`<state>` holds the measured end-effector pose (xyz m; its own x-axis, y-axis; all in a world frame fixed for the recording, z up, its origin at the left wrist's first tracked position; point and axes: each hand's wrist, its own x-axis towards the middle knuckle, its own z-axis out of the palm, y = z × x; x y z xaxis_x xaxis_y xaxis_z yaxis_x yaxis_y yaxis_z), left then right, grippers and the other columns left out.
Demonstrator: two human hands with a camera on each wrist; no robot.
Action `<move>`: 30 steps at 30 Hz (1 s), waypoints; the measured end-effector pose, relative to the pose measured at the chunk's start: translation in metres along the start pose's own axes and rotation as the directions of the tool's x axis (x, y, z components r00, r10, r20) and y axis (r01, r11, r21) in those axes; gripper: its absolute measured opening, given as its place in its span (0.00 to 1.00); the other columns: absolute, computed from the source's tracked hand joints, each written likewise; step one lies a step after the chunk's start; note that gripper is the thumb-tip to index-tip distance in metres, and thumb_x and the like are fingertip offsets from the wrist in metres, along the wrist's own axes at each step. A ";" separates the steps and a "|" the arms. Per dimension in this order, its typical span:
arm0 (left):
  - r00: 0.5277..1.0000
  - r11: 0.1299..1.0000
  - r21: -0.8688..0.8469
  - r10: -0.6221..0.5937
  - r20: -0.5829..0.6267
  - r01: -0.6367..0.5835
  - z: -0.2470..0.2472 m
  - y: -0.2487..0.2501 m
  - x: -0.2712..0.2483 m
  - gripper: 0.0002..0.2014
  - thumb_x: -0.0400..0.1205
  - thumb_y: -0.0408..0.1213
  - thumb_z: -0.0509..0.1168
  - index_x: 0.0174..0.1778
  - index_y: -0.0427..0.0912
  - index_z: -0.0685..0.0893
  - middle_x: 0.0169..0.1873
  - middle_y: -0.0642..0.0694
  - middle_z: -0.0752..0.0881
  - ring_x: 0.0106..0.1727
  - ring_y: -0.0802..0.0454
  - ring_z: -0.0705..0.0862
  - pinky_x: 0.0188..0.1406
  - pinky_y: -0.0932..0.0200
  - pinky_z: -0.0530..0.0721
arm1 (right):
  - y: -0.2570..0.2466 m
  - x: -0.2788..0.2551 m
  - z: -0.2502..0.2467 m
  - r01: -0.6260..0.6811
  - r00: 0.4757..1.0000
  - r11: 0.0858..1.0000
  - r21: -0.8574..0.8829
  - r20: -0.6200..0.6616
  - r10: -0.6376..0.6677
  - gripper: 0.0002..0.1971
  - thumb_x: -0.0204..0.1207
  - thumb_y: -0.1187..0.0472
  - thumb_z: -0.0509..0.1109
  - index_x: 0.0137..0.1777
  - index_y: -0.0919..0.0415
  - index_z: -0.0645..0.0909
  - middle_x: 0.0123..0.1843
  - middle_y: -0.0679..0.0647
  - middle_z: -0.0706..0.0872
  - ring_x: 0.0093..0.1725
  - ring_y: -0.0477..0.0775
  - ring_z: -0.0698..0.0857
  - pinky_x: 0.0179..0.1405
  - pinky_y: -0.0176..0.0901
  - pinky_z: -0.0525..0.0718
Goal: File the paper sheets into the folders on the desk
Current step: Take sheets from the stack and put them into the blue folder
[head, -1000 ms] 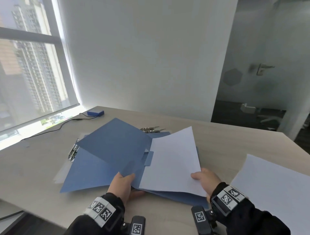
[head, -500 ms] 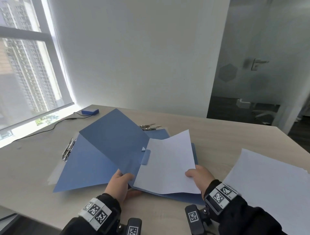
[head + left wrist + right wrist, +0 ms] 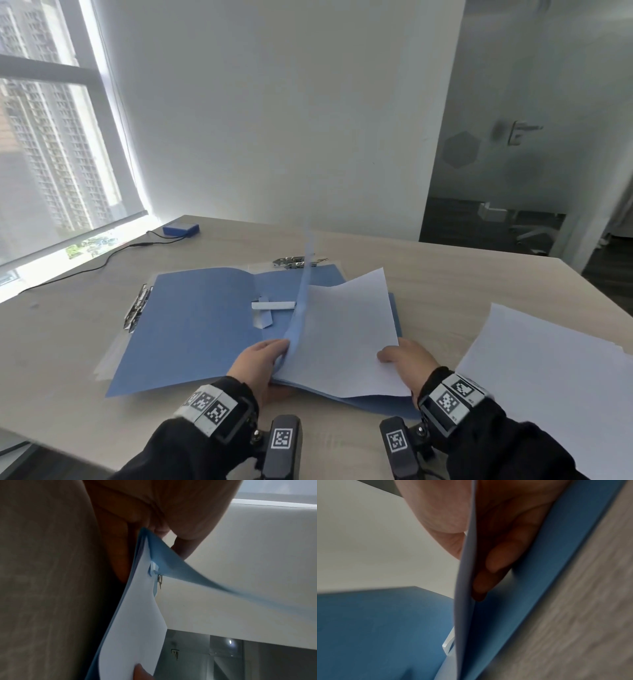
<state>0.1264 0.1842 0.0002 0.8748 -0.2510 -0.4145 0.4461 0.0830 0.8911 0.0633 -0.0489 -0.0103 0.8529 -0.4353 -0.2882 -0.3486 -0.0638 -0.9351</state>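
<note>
An open blue folder (image 3: 191, 329) lies flat at the desk's centre, a white fastener strip (image 3: 273, 305) on its inner face. My left hand (image 3: 270, 354) grips the near corner of a thin blue cover (image 3: 301, 301), which stands almost upright and edge-on. The left wrist view shows my fingers (image 3: 171, 520) pinching that cover (image 3: 171, 561) beside the white sheet (image 3: 137, 615). My right hand (image 3: 397, 356) pinches the right edge of the white paper sheet (image 3: 342, 335), which curves over the folder's right half. In the right wrist view, thumb and fingers (image 3: 501, 561) clamp the sheet (image 3: 465, 588).
A stack of white paper (image 3: 548, 377) lies at the right of the desk (image 3: 445, 284). Metal clips sit at the folders' far edge (image 3: 298, 262) and left edge (image 3: 137, 308). A small blue box (image 3: 180, 229) with a black cable rests by the window.
The raised blue cover showed its broad face leaning left; it now stands near upright and edge-on. The white fastener strip has come into view. The right hand still holds the sheet.
</note>
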 end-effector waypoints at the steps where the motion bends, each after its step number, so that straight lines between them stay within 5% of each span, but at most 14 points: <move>1: 0.999 0.999 -0.007 -0.032 0.012 0.032 0.004 0.000 -0.002 0.08 0.82 0.35 0.65 0.53 0.37 0.85 0.41 0.36 0.88 0.38 0.40 0.87 0.38 0.43 0.92 | -0.002 -0.003 -0.001 0.002 1.000 1.000 0.005 0.018 -0.002 0.19 0.71 0.68 0.70 0.62 0.72 0.82 0.46 0.60 0.88 0.46 0.65 0.87 0.51 0.53 0.83; 2: 0.998 0.998 -0.023 -0.063 0.023 0.064 0.007 0.001 -0.005 0.04 0.83 0.32 0.64 0.50 0.38 0.84 0.40 0.37 0.87 0.36 0.41 0.86 0.30 0.47 0.91 | -0.004 -0.005 -0.001 0.000 0.999 1.000 0.004 0.040 0.000 0.23 0.69 0.65 0.70 0.64 0.73 0.81 0.48 0.60 0.88 0.47 0.63 0.86 0.48 0.49 0.82; 4: 0.994 0.994 -0.044 -0.098 0.041 0.100 0.012 0.000 -0.007 0.07 0.84 0.27 0.60 0.53 0.40 0.82 0.42 0.38 0.86 0.37 0.42 0.85 0.19 0.53 0.88 | -0.006 -0.010 -0.001 0.004 0.999 1.000 -0.016 0.040 -0.004 0.12 0.81 0.65 0.65 0.60 0.68 0.83 0.55 0.61 0.86 0.54 0.62 0.84 0.48 0.47 0.80; 8: 0.997 0.997 -0.050 -0.054 0.062 0.057 0.010 -0.007 -0.004 0.18 0.83 0.23 0.57 0.64 0.46 0.79 0.48 0.39 0.86 0.39 0.42 0.86 0.20 0.57 0.86 | 0.004 -0.009 -0.013 -0.040 0.998 0.970 0.239 -0.029 0.049 0.12 0.84 0.66 0.63 0.41 0.61 0.84 0.53 0.66 0.89 0.44 0.62 0.84 0.40 0.47 0.79; 10: 0.998 0.998 -0.061 -0.023 0.065 0.027 0.006 -0.010 -0.003 0.20 0.83 0.22 0.57 0.66 0.47 0.79 0.51 0.39 0.87 0.39 0.42 0.87 0.22 0.55 0.87 | 0.008 -0.010 -0.019 -0.063 0.995 0.934 0.353 -0.046 0.085 0.13 0.81 0.57 0.67 0.44 0.64 0.88 0.44 0.64 0.92 0.41 0.64 0.88 0.40 0.48 0.83; 13: 0.995 0.995 -0.098 0.038 0.088 -0.029 -0.003 -0.013 -0.004 0.22 0.82 0.22 0.58 0.68 0.49 0.79 0.56 0.37 0.88 0.41 0.38 0.90 0.26 0.52 0.88 | 0.011 -0.013 -0.026 -0.021 0.995 0.928 0.372 -0.084 0.057 0.24 0.85 0.45 0.58 0.52 0.65 0.88 0.42 0.61 0.94 0.39 0.61 0.91 0.39 0.50 0.85; 17: 0.984 0.983 -0.157 0.119 0.135 -0.097 -0.008 -0.013 -0.011 0.21 0.83 0.22 0.58 0.63 0.52 0.81 0.56 0.37 0.88 0.44 0.36 0.89 0.28 0.50 0.88 | 0.018 -0.019 -0.027 0.087 0.991 0.946 0.311 -0.123 -0.051 0.13 0.83 0.57 0.65 0.64 0.61 0.81 0.56 0.59 0.91 0.55 0.61 0.89 0.52 0.56 0.86; 19: 0.979 0.981 -0.151 0.143 0.143 -0.121 -0.006 -0.012 -0.015 0.20 0.83 0.24 0.59 0.63 0.52 0.81 0.55 0.38 0.88 0.43 0.37 0.88 0.28 0.50 0.88 | 0.019 -0.024 -0.024 0.061 0.998 0.950 0.307 -0.018 -0.059 0.12 0.83 0.62 0.64 0.63 0.57 0.82 0.55 0.59 0.92 0.52 0.62 0.90 0.43 0.52 0.87; 22: 0.981 0.989 -0.014 0.145 0.129 -0.144 -0.004 -0.010 -0.013 0.17 0.84 0.28 0.61 0.64 0.52 0.79 0.57 0.39 0.87 0.47 0.39 0.87 0.32 0.49 0.87 | 0.011 -0.034 -0.022 0.119 0.992 0.967 0.227 0.013 -0.126 0.13 0.81 0.65 0.63 0.59 0.51 0.85 0.46 0.54 0.92 0.38 0.56 0.88 0.24 0.37 0.77; 26: 0.983 0.933 0.308 0.170 0.075 -0.185 -0.008 0.003 -0.008 0.17 0.82 0.35 0.66 0.67 0.46 0.77 0.52 0.45 0.87 0.45 0.46 0.86 0.37 0.52 0.84 | 0.004 -0.039 -0.030 0.259 0.966 0.956 0.135 -0.032 -0.257 0.16 0.82 0.71 0.59 0.57 0.53 0.85 0.41 0.50 0.93 0.31 0.46 0.89 0.18 0.35 0.76; 30: 0.849 0.669 0.641 0.526 -0.051 -0.376 -0.022 0.025 -0.003 0.17 0.81 0.39 0.68 0.66 0.46 0.81 0.59 0.44 0.85 0.55 0.49 0.83 0.57 0.56 0.77 | 0.001 -0.045 -0.042 0.310 0.949 0.932 0.186 0.002 -0.316 0.19 0.83 0.74 0.58 0.62 0.57 0.85 0.55 0.56 0.93 0.52 0.58 0.93 0.48 0.54 0.89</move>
<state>0.1387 0.2081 0.0195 0.9869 -0.1201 0.1074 -0.1517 -0.4686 0.8703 0.0084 -0.0670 0.0100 0.9202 -0.3908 0.0214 0.0118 -0.0269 -0.9996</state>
